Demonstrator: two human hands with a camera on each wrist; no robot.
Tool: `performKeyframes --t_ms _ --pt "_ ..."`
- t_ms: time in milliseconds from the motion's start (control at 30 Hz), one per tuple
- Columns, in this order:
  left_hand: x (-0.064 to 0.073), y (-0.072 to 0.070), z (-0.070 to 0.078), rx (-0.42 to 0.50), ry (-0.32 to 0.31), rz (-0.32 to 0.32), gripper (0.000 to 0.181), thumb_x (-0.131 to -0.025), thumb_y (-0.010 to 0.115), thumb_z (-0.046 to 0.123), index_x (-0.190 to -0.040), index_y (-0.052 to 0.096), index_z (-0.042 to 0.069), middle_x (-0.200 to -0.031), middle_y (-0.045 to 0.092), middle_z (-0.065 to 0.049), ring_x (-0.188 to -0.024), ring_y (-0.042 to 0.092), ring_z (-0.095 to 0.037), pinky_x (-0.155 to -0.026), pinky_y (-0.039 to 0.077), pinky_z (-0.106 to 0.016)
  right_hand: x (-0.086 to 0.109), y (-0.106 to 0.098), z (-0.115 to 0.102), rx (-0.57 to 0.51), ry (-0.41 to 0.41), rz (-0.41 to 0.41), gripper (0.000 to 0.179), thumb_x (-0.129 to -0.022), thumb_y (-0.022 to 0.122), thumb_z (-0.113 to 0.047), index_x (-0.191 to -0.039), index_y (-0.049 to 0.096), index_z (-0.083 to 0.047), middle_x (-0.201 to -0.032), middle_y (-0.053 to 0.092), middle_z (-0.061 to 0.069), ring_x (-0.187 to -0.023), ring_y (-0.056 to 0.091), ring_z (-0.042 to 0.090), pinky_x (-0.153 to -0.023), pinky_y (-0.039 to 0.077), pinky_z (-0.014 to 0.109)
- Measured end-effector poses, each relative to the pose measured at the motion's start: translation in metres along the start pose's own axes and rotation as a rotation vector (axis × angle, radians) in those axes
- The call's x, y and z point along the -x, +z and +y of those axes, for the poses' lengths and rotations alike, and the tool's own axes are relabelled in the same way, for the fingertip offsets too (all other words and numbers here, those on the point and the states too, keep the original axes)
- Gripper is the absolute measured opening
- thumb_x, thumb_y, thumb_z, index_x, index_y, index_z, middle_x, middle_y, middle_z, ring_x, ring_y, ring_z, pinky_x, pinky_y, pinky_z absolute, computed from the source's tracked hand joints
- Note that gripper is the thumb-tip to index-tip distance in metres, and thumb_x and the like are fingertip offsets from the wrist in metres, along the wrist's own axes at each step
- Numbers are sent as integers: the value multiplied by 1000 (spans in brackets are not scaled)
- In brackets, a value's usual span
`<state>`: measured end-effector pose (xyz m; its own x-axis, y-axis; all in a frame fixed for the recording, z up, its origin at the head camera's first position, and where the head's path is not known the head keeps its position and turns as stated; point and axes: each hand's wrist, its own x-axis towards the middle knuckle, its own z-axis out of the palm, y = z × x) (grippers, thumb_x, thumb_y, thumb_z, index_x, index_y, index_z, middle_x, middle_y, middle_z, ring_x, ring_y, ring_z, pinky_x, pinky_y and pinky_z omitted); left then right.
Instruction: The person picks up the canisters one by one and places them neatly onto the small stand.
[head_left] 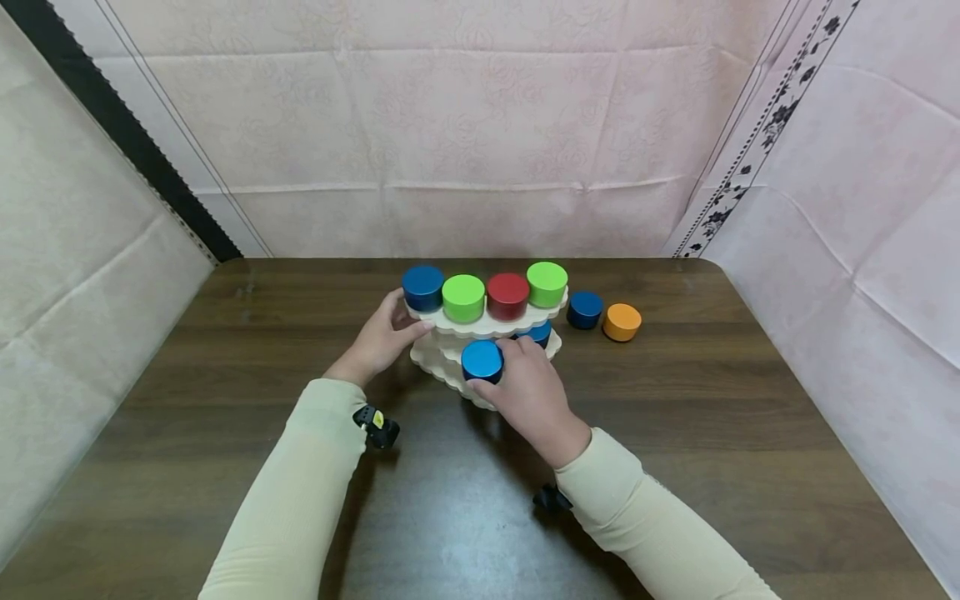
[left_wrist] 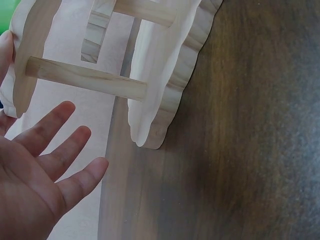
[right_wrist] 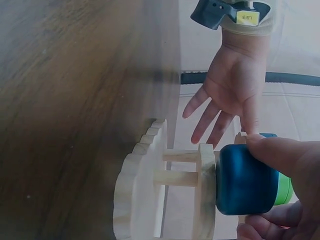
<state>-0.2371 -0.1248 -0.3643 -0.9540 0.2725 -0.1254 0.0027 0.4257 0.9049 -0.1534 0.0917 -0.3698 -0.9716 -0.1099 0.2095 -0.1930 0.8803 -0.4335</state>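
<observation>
A tiered wooden stand (head_left: 429,357) with scalloped edges is on the table in front of me. Its top tier carries a blue tin (head_left: 423,288), a green tin (head_left: 463,298), a red tin (head_left: 507,297) and a second green tin (head_left: 547,284). My left hand (head_left: 378,337) pinches the left end of that tier, its other fingers (left_wrist: 82,175) spread below. My right hand (head_left: 536,396) grips another blue tin (right_wrist: 246,180) by its sides, right at the middle tier. Partly hidden behind this hand is one more blue tin (head_left: 538,333) on the stand.
Right of the stand, a blue tin (head_left: 585,309) and an orange tin (head_left: 622,322) stand side by side on the brown wooden table (head_left: 720,400). Pale cloth (head_left: 480,125) hangs behind the table and along both sides.
</observation>
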Motion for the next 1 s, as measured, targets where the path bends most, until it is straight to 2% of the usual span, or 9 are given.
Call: performKeyframes --t_ms 67,167,400,600,800,1000 --pt "-7 0 -11 -1 10 9 78 -95 60 37 -154 14 15 -156 27 -15 -139 34 -34 -110 32 -54 -1 0 -1 4 -11 2 65 -75 83 -37 -122 60 1 -111 61 15 -101 54 27 -86 52 40" --pt "-9 0 -16 -13 22 19 80 -94 61 40 -154 14 16 -156 29 -14 -138 36 -33 -109 33 -54 -2 -1 -2 5 -24 6 64 -75 83 -37 -122 61 1 -111 62 16 -102 55 27 -87 52 40" --pt "-10 1 -17 -21 31 22 81 -93 62 43 -154 16 16 -155 30 -14 -138 37 -32 -109 34 -53 -3 0 -3 -26 5 3 66 -75 83 -36 -124 57 1 -113 61 16 -102 55 28 -87 53 41" --pt "-10 1 -16 -12 24 30 79 -93 62 42 -153 18 18 -155 31 -12 -138 37 -31 -109 35 -52 -5 1 -5 -82 32 24 59 -76 83 -32 -118 55 -1 -114 62 14 -102 57 27 -90 53 41" --pt "-11 2 -17 -8 22 31 78 -93 62 42 -153 17 18 -155 31 -11 -138 37 -30 -109 35 -51 -8 3 -5 -86 49 21 51 -78 82 -31 -110 56 -2 -106 61 13 -95 56 25 -83 54 39" --pt "-11 2 -17 -6 35 28 79 -94 61 41 -154 16 16 -156 28 -12 -140 34 -32 -110 33 -53 -9 8 -4 -65 30 52 43 -80 80 -28 -106 56 -2 -101 62 12 -91 56 24 -77 55 38"
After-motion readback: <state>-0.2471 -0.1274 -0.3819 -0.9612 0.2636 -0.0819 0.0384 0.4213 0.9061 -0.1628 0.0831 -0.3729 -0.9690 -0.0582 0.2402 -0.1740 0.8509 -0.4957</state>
